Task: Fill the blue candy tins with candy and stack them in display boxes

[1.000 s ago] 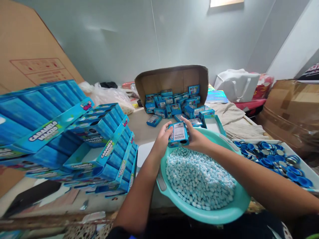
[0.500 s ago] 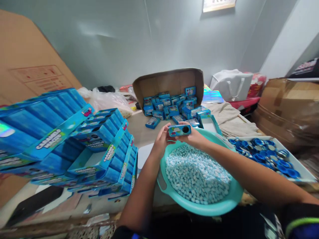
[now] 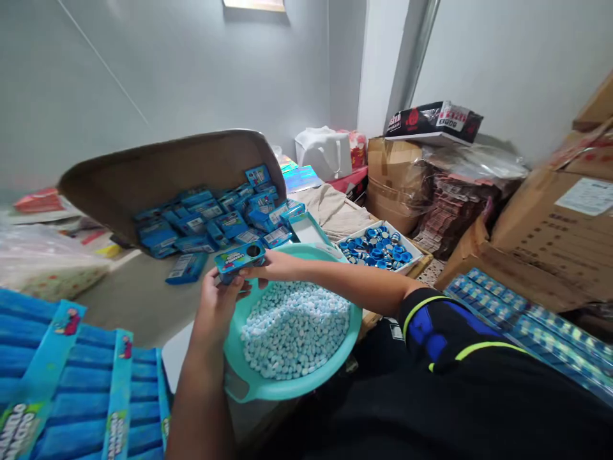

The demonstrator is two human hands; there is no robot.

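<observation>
My left hand (image 3: 216, 300) and right hand (image 3: 271, 266) are gripping small blue box (image 3: 234, 258) near far-left rim of turquoise basin (image 3: 297, 387); I am holding round hole (image 3: 253, 250) upward, probably for seeing it.

On the display box (image 3: 31, 390) at my lower left, I read "MACIZO" in white on green, under a line ending in "MELO" that the view's edge cuts. The display box beside it (image 3: 116, 377) carries "CARAMELO MACIZO" running up its strip. The small box (image 3: 239, 257) I hold bears the same two words, tiny and soft. White letters on the black box (image 3: 407, 124) to my right end in "shui". I can't make out the white label (image 3: 588, 195) on the big carton (image 3: 541, 236).
</observation>
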